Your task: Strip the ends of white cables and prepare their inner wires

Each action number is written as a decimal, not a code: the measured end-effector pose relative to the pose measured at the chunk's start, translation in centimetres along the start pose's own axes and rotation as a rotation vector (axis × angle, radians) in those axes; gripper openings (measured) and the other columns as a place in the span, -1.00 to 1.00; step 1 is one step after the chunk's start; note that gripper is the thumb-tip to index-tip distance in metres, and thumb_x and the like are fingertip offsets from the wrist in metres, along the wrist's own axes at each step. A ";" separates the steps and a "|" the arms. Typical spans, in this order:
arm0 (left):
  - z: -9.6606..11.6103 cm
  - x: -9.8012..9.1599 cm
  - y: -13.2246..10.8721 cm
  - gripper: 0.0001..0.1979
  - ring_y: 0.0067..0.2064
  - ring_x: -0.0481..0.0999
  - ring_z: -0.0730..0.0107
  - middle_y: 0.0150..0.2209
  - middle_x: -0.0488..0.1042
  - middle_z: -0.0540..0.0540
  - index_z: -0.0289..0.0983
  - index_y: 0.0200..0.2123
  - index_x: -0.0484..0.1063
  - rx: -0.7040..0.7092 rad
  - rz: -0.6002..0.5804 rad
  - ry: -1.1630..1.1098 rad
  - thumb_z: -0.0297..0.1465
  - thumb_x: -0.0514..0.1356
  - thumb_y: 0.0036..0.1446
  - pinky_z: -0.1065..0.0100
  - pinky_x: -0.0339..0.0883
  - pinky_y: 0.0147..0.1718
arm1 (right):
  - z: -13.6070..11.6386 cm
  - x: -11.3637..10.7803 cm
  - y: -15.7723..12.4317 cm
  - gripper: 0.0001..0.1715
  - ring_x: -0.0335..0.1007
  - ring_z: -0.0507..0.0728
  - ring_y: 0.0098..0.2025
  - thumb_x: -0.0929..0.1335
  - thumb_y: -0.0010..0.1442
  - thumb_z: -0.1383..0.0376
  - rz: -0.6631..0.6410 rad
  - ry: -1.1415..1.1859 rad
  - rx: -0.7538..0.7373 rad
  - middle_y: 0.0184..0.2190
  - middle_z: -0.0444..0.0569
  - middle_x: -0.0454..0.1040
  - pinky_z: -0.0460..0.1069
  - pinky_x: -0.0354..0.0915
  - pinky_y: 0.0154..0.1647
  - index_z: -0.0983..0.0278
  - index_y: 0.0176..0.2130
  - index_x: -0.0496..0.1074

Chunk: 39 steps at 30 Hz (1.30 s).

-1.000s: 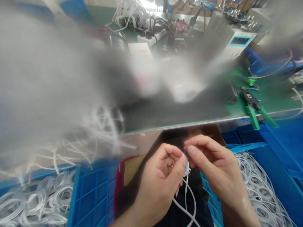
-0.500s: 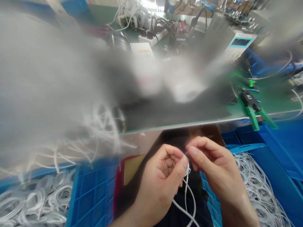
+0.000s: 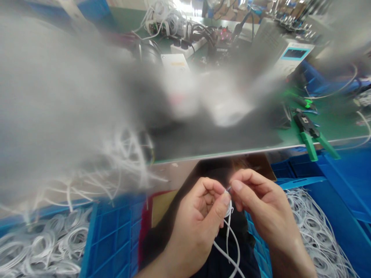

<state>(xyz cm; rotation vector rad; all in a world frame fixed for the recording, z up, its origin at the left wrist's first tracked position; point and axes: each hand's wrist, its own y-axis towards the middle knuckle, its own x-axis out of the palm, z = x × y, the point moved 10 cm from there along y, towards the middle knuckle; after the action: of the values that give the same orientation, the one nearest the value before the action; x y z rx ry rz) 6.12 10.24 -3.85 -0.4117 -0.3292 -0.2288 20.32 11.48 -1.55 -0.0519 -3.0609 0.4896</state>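
Observation:
Over my lap, my left hand (image 3: 199, 220) pinches a white cable (image 3: 236, 241) near its end, between thumb and forefinger. Its white length hangs below the fingers in loose loops. Close beside it, my right hand (image 3: 262, 204) pinches the thin tip that sticks out of the left fingertips; this looks like a fine wire end, too small to make out well. The two sets of fingertips are almost touching.
Blue crates of coiled white cables stand left (image 3: 91, 231) and right (image 3: 333, 200). Green-handled crimping pliers (image 3: 308, 129) lie on the green bench, near a boxed instrument with a screen (image 3: 295, 53). A power strip (image 3: 188, 46) sits farther back. Blur covers the upper left.
Both hands keep their pinch at nearly the same spot. The right fingertips have shifted very slightly, and the hanging cable has swayed a little.

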 end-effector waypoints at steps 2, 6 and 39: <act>0.1 0.3 -0.1 -0.80 -0.51 0.31 0.56 -0.51 0.34 0.12 -0.20 -0.15 0.43 0.007 -0.024 -0.013 -0.22 0.31 0.45 0.57 0.24 -0.54 | 0.6 0.3 0.1 -0.69 0.25 -0.05 -0.50 0.53 0.40 0.09 -0.027 0.084 0.035 -0.54 -0.23 0.41 -0.14 0.21 -0.43 0.25 -0.24 0.54; 0.1 0.5 0.0 -0.83 -0.48 0.33 0.57 -0.46 0.40 0.09 -0.21 -0.16 0.43 0.031 -0.039 -0.030 -0.26 0.29 0.47 0.57 0.26 -0.51 | 1.6 1.1 0.4 -0.69 0.13 -0.06 -0.55 0.49 0.44 0.10 -0.091 0.202 0.109 -0.62 -0.26 0.34 -0.13 0.11 -0.47 0.26 -0.25 0.50; 0.3 -0.7 -0.3 -0.88 -0.49 0.30 0.62 -0.38 0.39 0.12 -0.17 -0.12 0.41 0.177 0.082 0.052 -0.29 0.25 0.51 0.52 0.20 -0.53 | -4.6 -0.5 -2.4 -0.93 0.46 0.04 -0.28 0.49 0.43 0.32 0.223 -0.437 -0.436 -0.26 -0.16 0.52 -0.06 0.33 -0.33 0.11 -0.15 0.59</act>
<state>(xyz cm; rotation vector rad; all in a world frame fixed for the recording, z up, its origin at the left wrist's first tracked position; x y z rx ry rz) 5.33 10.26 -3.72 -0.2431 -0.2786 -0.1288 21.00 10.66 3.55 -0.3448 -3.5489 -0.2041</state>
